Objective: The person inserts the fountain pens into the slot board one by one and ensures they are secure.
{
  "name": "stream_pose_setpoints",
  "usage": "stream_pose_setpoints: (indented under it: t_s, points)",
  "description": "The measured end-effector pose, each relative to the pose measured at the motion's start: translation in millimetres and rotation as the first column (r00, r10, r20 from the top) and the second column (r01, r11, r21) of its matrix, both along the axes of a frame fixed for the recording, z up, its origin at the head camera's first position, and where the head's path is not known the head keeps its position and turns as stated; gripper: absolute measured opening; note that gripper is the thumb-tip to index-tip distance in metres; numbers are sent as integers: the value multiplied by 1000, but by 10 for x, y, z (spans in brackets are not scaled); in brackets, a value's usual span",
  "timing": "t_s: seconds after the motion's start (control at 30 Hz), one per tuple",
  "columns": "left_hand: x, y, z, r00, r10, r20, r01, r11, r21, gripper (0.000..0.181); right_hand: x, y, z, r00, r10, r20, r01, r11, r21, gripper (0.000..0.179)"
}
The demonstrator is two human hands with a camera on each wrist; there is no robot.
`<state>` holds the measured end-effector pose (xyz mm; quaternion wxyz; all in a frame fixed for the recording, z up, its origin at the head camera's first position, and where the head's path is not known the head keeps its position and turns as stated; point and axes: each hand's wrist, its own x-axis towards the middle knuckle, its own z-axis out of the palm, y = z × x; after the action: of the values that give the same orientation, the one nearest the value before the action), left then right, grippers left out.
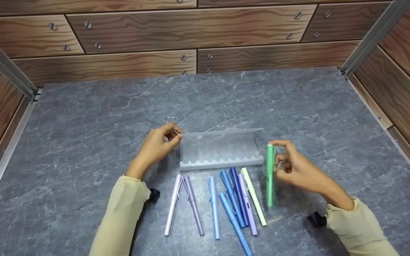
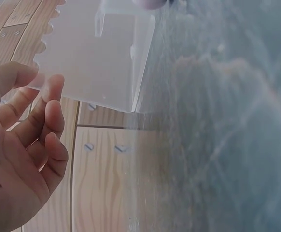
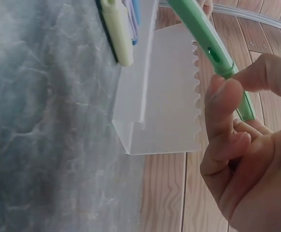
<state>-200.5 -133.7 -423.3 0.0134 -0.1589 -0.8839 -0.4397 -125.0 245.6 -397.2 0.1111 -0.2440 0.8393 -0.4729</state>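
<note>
A translucent plastic pen case (image 1: 221, 147) stands open on the table, with a row of scalloped notches along its near side. My left hand (image 1: 160, 142) pinches the case's upper left corner between thumb and finger; the left wrist view shows this hand (image 2: 27, 140) at the notched edge. Just right of the case, my right hand (image 1: 299, 169) holds a green pen (image 1: 269, 177) upright, capped end uppermost. Up close in the right wrist view, thumb and fingertips grip that green pen (image 3: 205, 38) by its barrel.
Several capped pens lie in front of the case: a pale lilac pen (image 1: 172, 209), a purple pen (image 1: 193, 208), a light blue pen (image 1: 214, 209), a cluster of blue and lavender ones, and a pale yellow-green pen (image 1: 255, 199). Wood-patterned walls (image 1: 190, 32) surround the grey marbled table (image 1: 101, 106).
</note>
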Motion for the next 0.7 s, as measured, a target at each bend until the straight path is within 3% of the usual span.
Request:
stream_pose_setpoints:
  t_s: [0.5, 0.7]
  points:
    - [-13, 28, -8, 1000, -1, 12, 1, 1000, 4, 11, -161, -65, 156, 988, -97, -121, 95, 995, -21, 66]
    - [-5, -16, -6, 1000, -12, -23, 12, 1000, 5, 11, -187, -100, 224, 975, -130, -179, 133, 991, 1, 66]
